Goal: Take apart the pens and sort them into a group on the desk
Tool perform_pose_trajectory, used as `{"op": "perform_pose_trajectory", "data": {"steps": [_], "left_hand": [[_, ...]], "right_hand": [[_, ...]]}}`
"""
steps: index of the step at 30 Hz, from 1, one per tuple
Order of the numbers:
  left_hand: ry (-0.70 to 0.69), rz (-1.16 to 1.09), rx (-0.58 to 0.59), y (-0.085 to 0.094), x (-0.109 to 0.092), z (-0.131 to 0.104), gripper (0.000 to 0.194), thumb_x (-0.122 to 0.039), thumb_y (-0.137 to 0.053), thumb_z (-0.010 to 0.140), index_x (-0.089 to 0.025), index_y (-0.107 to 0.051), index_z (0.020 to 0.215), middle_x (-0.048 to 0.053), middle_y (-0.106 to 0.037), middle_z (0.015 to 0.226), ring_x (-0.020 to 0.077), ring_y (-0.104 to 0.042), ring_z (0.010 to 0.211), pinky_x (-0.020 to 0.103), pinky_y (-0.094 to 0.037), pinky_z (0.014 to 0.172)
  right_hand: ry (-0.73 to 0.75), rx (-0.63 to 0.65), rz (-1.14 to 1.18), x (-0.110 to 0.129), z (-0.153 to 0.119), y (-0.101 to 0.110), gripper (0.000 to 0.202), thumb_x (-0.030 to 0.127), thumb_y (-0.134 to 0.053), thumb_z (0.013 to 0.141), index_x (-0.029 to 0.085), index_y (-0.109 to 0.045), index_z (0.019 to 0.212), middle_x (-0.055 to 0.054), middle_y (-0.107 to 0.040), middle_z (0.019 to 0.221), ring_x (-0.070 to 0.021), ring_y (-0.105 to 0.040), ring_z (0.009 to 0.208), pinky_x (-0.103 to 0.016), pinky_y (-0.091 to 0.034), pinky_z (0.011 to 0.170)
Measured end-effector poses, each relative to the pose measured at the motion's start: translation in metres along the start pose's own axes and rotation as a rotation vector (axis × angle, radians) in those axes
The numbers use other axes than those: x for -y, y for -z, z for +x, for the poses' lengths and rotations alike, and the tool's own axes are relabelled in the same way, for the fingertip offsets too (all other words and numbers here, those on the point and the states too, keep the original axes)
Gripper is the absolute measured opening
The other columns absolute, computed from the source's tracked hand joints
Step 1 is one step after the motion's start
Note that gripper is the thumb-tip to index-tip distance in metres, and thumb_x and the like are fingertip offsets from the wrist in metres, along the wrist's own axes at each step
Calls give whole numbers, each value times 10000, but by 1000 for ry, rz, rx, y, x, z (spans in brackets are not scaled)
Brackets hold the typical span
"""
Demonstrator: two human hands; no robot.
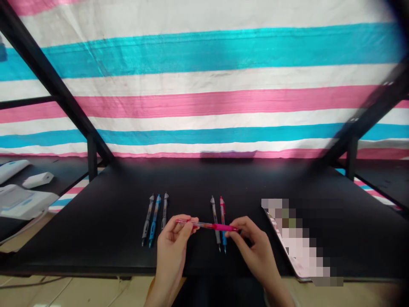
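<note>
A pink pen [207, 225] is held level above the black table [96, 230], one end in each hand. My left hand [174, 243] pinches its left end and my right hand [254, 245] pinches its darker pink right end. Just left of my left hand lie three pens [155, 217] side by side, grey and blue. Between my hands, under the held pen, lie two more pens [219, 226], one grey and one pink-and-blue.
A flat blurred object [297, 243] lies on the table at the right, reaching the front edge. A striped pink, blue and white cloth [204, 85] hangs behind. Black frame bars [51, 81] slant at both sides. White devices [19, 196] sit on a side surface at the left.
</note>
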State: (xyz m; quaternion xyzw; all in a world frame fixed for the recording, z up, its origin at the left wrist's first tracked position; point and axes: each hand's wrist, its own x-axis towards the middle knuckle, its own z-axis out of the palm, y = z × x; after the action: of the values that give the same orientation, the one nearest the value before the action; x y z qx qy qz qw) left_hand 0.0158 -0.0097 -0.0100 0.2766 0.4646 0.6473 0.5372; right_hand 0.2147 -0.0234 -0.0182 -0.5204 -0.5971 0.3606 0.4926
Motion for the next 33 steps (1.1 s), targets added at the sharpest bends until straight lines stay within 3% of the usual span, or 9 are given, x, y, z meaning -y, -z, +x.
{"op": "perform_pose_trajectory", "data": {"steps": [3, 8, 12, 16, 18, 23, 25, 29, 33], "left_hand": [[5, 2, 0, 0, 0, 1, 403, -433, -936, 586, -175, -725, 813, 51, -786, 769, 160, -732, 739, 233, -570, 723], [-2, -7, -10, 0, 0, 1, 390, -430, -922, 611, -172, -727, 829, 51, -785, 789, 149, -718, 711, 235, -564, 713], [-10, 8, -15, 0, 0, 1, 394, -428, -921, 606, -172, -720, 827, 51, -784, 796, 145, -710, 702, 233, -560, 712], [-30, 30, -8, -1, -1, 0, 365, -411, -904, 635, -171, -716, 834, 49, -779, 796, 149, -702, 714, 243, -556, 724], [-31, 35, -5, -2, -1, 0, 355, -410, -897, 648, -169, -716, 836, 52, -778, 795, 150, -701, 718, 245, -552, 724], [-23, 13, -25, -2, -1, 0, 362, -413, -901, 644, -174, -718, 844, 46, -779, 801, 148, -705, 724, 245, -549, 735], [-25, 24, -20, -1, 0, 0, 366, -410, -907, 635, -174, -721, 843, 45, -781, 795, 146, -705, 720, 243, -551, 739], [-26, 41, -6, 0, 1, 0, 371, -403, -914, 629, -170, -731, 853, 52, -785, 800, 154, -712, 730, 251, -559, 750], [-24, 19, -38, 0, 2, 1, 373, -406, -909, 638, -170, -737, 870, 52, -789, 811, 151, -714, 741, 241, -554, 751]], "right_hand": [[35, 51, -65, 2, 0, -1, 228, 298, -570, 960, 214, -664, 769, -13, -656, 698, -156, -560, 597, -262, -416, 553], [61, -28, -22, -1, 0, -2, 152, 259, -614, 923, 211, -659, 1059, -27, -726, 857, -148, -579, 590, -258, -441, 554], [75, 5, -68, 0, 0, -2, 115, 244, -577, 946, 211, -666, 881, -5, -672, 709, -156, -577, 599, -259, -417, 559], [117, 51, -143, 7, 1, 0, 366, 317, -496, 1009, 208, -573, 668, 11, -537, 626, -142, -513, 574, -260, -370, 548], [105, 90, -120, 9, 1, 0, 432, 334, -426, 1042, 208, -535, 643, 6, -536, 628, -144, -532, 592, -261, -380, 572], [36, 115, -64, 8, -1, -1, 156, 330, -531, 991, 207, -622, 957, -9, -643, 766, -163, -573, 654, -253, -412, 592], [54, 83, -100, 8, -1, -2, 174, 324, -535, 985, 209, -609, 878, 6, -597, 709, -153, -530, 606, -249, -386, 561], [120, 72, -173, 10, 1, -1, 402, 326, -438, 1030, 210, -521, 654, 16, -496, 623, -141, -491, 576, -254, -347, 551], [119, 59, -151, 9, 1, -2, 233, 308, -542, 979, 204, -601, 779, 12, -566, 675, -141, -517, 587, -247, -364, 549]]}}
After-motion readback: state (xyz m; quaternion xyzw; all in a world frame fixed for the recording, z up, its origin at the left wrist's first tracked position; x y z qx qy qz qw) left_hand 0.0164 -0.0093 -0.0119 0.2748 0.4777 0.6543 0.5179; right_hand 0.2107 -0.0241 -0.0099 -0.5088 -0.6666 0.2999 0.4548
